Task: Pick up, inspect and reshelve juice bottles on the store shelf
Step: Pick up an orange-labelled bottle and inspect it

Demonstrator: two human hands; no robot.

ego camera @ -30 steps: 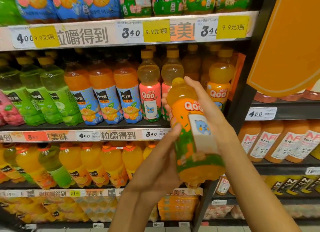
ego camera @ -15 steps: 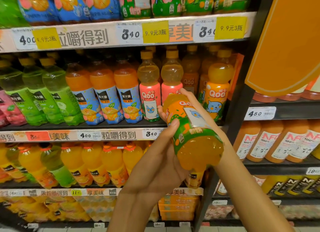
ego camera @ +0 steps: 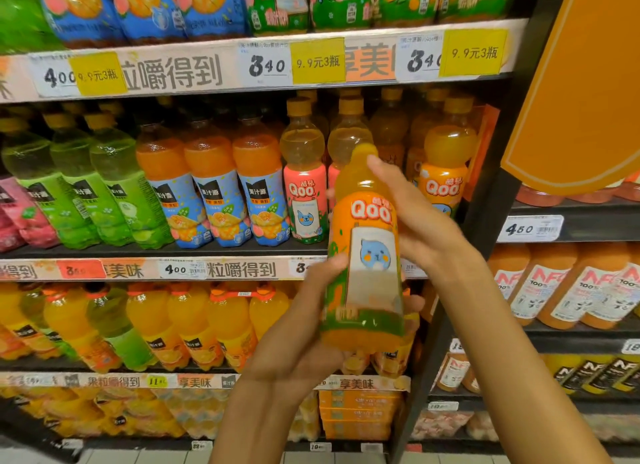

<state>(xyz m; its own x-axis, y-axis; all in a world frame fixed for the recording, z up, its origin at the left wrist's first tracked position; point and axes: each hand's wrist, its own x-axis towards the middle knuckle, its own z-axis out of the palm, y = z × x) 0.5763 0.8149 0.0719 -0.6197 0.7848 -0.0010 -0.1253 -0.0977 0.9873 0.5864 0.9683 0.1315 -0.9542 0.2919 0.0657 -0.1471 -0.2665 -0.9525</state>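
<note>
Head view | orange Qoo bottle point(ego camera: 367, 255) upright, cat label near | left hand point(ego camera: 304, 325) grip clasps base | right hand point(ego camera: 419, 221) grip clasps shoulder

orange qoo juice bottle point(ego camera: 367, 255) stands nearly upright in mid-air in front of the store shelf point(ego camera: 242, 267), cap end up, full of orange juice. its orange label faces the camera, with white qoo lettering, a pale panel showing a blue cat-like face, and a green band near the base.
</note>
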